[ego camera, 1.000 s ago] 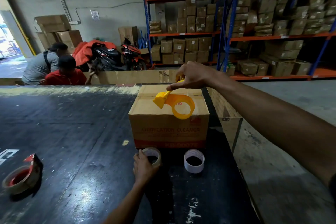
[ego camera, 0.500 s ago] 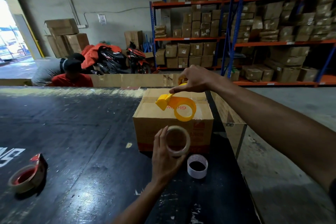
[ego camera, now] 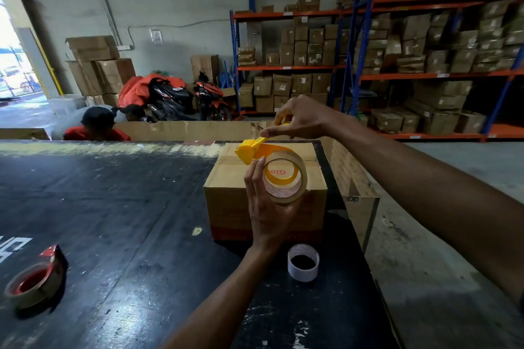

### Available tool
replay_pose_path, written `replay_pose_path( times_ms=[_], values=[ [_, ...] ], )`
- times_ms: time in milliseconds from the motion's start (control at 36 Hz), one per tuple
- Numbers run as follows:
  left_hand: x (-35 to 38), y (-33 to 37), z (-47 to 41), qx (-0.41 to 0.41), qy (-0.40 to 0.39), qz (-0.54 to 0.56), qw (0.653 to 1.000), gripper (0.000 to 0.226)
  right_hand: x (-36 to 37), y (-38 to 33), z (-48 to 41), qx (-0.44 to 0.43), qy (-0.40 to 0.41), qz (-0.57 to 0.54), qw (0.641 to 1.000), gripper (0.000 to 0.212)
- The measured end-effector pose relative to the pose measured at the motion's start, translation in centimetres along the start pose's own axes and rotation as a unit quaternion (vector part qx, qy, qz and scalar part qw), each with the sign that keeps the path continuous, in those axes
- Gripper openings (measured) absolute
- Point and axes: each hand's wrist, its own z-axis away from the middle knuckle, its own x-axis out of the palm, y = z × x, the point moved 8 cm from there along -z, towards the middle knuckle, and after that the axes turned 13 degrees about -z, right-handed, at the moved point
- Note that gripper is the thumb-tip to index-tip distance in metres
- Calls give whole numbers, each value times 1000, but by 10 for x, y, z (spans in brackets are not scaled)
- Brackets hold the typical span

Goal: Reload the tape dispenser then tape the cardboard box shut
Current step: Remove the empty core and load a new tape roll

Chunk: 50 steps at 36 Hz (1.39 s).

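Observation:
A brown cardboard box (ego camera: 226, 201) stands on the black table, flaps folded down. Above it my right hand (ego camera: 300, 119) grips the handle of a yellow tape dispenser (ego camera: 249, 151). My left hand (ego camera: 266, 212) holds a clear tape roll (ego camera: 300, 195) up against the dispenser's yellow ring, which shows through the roll's hole. An empty white tape core (ego camera: 303, 263) stands on the table in front of the box.
The black table (ego camera: 113, 221) ends just right of the box. A red dispenser with a tape roll (ego camera: 34, 283) lies at the near left. A person in red (ego camera: 96, 127) crouches beyond the far edge. Motorbikes and box shelving stand behind.
My left hand lifted the clear tape roll from the table up to the yellow dispenser's ring. My right hand kept the dispenser above the box.

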Motion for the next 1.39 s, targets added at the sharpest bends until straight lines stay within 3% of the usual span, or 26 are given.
replay_pose_path(
  times_ms=[222,611,861,1000,1083,1167,1278,1389],
  values=[
    [0,6,-15,-8,29,-19,999,107,-1,-13,7,-14,5,8,1000,63],
    [-12,-7,-24,-37,40,-1,999,105,-12,-22,13,23,0,-108,994,56],
    [-15,-2,-42,-54,54,2,997,104,31,-11,23,120,-111,-145,976,56],
    [-9,-3,-32,-53,30,12,998,102,33,-12,24,143,-163,-93,972,59],
    [-3,-3,-28,-50,13,28,998,105,36,-16,21,131,-168,-36,976,40],
    [4,-4,-28,-59,-13,66,996,111,36,-14,17,134,-136,-60,980,29],
    [17,-19,-21,-102,-103,163,976,114,34,-12,16,127,-104,-59,985,40],
    [22,-34,-12,-137,-156,192,959,98,31,-9,15,118,-77,-20,990,54]
  ],
)
